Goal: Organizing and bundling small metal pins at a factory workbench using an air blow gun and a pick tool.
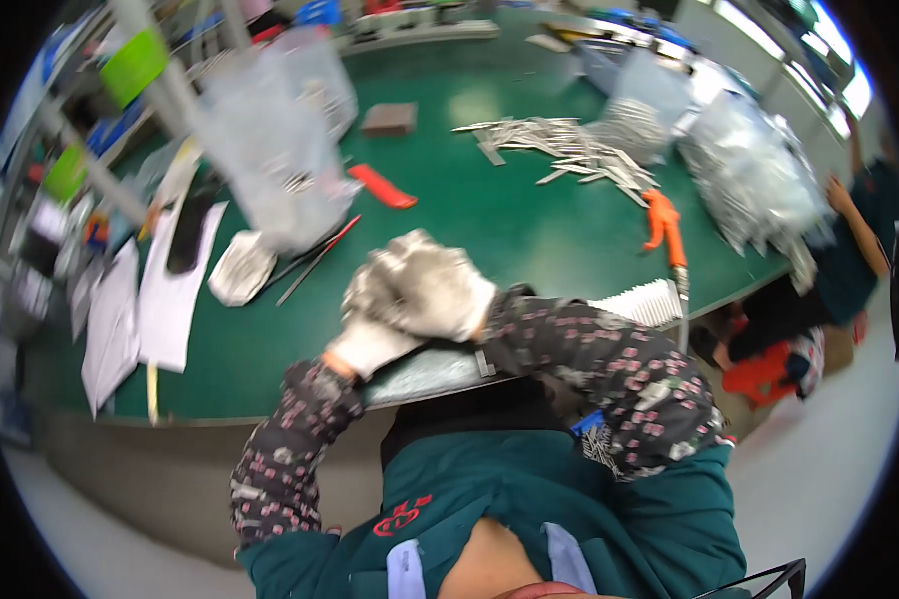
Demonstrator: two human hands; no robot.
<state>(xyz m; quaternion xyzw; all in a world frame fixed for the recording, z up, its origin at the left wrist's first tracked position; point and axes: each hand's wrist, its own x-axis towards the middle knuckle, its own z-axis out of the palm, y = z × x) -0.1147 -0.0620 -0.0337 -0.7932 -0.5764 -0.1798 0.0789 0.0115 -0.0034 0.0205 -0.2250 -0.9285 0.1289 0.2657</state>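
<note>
Both my hands wear soiled white work gloves and are pressed together above the near edge of the green table. My right hand (448, 288) lies over my left hand (372, 337), with its fingers curled inward. Motion blurs the gloves, and whatever lies between them is hidden. Just below, at the table edge, lies a shiny flat silvery sheet or tray (425, 377) with a small metal piece (484, 364) beside it. Left of the gloves are a thin red-and-black tool (320, 260) and a crumpled whitish pad (243, 268).
Loose metal strips (559, 140) lie in a pile at the far right, near filled plastic bags (754, 170). An orange air gun (664, 225) rests by a white ridged piece (641, 302). A phone (188, 235) lies on paper at left. Another person (864, 230) is at far right.
</note>
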